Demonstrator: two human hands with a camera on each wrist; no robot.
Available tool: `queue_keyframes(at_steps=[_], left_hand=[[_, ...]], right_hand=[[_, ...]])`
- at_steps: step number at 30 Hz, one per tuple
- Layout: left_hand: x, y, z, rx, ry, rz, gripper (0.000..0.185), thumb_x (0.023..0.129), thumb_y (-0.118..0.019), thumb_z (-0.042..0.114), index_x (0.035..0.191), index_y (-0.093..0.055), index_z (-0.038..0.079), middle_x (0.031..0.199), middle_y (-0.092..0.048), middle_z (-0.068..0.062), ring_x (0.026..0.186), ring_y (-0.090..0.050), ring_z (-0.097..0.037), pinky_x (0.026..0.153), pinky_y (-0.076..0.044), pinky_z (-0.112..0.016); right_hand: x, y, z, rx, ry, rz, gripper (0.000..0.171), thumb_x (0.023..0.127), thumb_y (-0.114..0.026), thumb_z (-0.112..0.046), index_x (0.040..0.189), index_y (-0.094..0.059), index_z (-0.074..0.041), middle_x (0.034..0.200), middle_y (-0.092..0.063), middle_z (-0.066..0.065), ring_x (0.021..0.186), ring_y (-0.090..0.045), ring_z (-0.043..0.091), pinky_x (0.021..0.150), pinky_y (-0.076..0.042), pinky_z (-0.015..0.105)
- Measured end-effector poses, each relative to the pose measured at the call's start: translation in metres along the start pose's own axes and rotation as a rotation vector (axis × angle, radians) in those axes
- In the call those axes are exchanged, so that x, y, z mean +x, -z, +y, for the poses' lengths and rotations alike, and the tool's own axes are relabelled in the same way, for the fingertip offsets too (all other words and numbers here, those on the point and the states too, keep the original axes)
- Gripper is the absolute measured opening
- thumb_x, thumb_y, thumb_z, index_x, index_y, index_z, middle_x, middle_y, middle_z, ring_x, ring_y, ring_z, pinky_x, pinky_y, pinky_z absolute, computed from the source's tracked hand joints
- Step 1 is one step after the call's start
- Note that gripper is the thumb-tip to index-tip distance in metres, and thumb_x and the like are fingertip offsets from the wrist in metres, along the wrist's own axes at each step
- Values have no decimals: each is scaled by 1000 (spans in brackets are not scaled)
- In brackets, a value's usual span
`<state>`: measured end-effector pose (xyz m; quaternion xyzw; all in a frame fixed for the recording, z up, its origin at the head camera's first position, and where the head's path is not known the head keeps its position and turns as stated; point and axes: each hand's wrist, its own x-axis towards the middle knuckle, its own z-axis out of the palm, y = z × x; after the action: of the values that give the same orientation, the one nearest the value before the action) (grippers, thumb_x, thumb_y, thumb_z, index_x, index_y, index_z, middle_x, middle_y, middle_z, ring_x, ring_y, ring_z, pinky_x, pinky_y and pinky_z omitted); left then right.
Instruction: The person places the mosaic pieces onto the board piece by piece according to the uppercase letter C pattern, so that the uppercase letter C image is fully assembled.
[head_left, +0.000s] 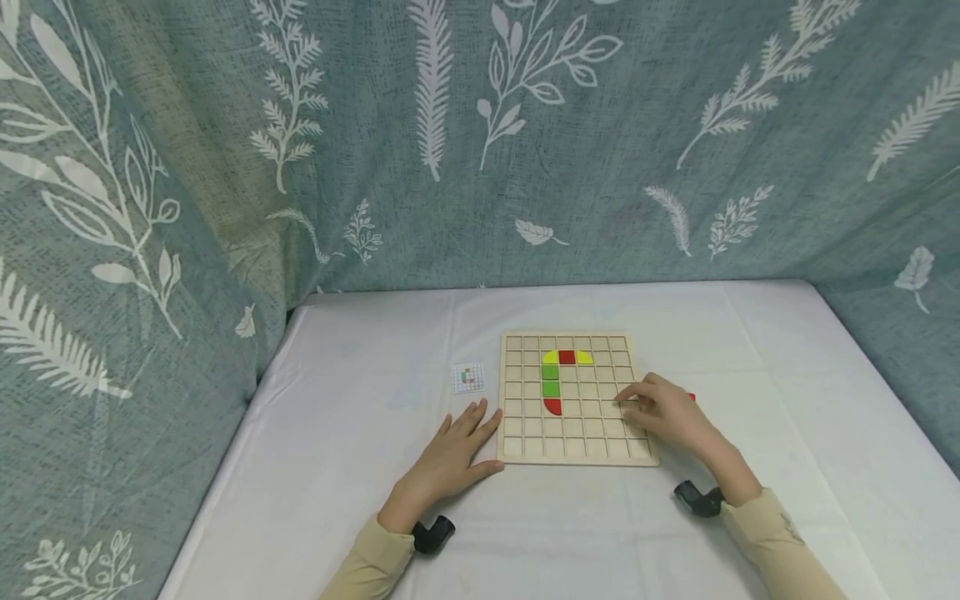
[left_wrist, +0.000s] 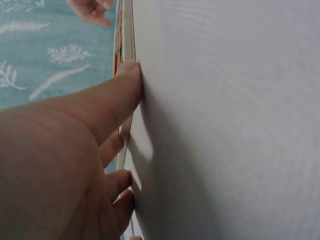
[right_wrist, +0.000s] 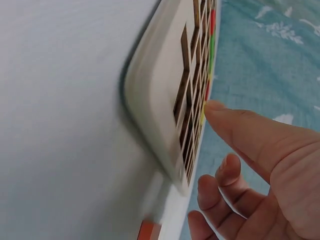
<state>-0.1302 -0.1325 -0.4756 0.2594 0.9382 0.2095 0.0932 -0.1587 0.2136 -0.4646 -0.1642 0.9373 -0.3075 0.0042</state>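
A wooden grid board (head_left: 577,462) lies on the white table. Set in its cells are two yellow rounded pieces (head_left: 585,357) at either side of a red square (head_left: 566,357). Two green squares (head_left: 551,381) run down below the left yellow piece, ending in a red rounded piece (head_left: 553,407). My left hand (head_left: 448,460) rests with spread fingers at the board's left edge; in the left wrist view its thumb (left_wrist: 117,92) touches that edge. Over the board's right side is my right hand (head_left: 667,414), thumb and fingers apart, nothing seen between them.
Left of the board lies a small card (head_left: 468,378) printed with a coloured grid pattern. A red block (right_wrist: 149,231) sits on the table to the right of the board, partly hidden by my right hand in the head view. A leaf-patterned curtain (head_left: 480,217) hangs behind the table.
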Motion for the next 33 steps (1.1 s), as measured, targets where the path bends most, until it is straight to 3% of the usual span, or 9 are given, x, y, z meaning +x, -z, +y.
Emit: queue_keyframes(at_steps=[8,26,33], left_hand=[[-1,0,0,4,6,-3,68,89,-57,42,145,-33,11,152,-23,-15,141,-18,-31,111,-16,-56],[-3,-2,-1,-5,3,2,70,89,-56,44,146,-31,14,153,-21,-11,142,-17,-28,112,-15,-55],[-2,-2,-1,-6,13,-2,70,89,-56,44,146,-31,14,153,-21,-11,142,-16,-28,113,-14,-54]], right_hand=[[-11,9,10,-23,-30,-3,22,81,-71,-12,102,-69,-11,82,-51,1,74,-45,14,63,-41,24],[-39,29,34,-103,-24,34,23,76,-76,-14,99,-70,-12,85,-56,2,75,-48,13,64,-42,26],[-46,34,41,-113,-66,32,29,75,-76,-11,102,-69,-7,84,-55,1,76,-47,13,65,-42,27]])
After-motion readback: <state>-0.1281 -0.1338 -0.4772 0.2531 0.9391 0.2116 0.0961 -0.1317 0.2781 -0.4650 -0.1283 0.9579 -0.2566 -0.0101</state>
